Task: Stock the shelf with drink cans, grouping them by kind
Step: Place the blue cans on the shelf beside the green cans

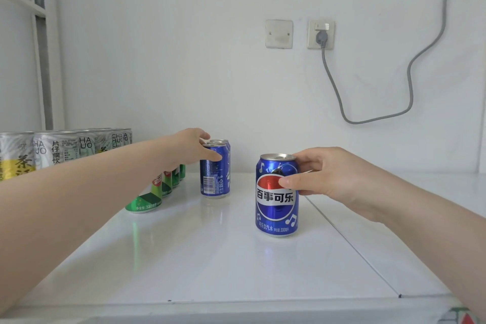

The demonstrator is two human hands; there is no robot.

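Two grips on: left hand (192, 148) curls round the front blue aluminium can (214, 179) of its row (222, 142), right hand (331, 179) clutches a loose blue cola can (276, 208), and one hard shove could topple that row.

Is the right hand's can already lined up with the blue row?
No; the right hand grips its blue can apart, right of the blue row.

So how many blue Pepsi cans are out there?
4, it seems: one Pepsi can in the right hand, three in a row beside the green cans, the left hand gripping the front can. More may hide behind.
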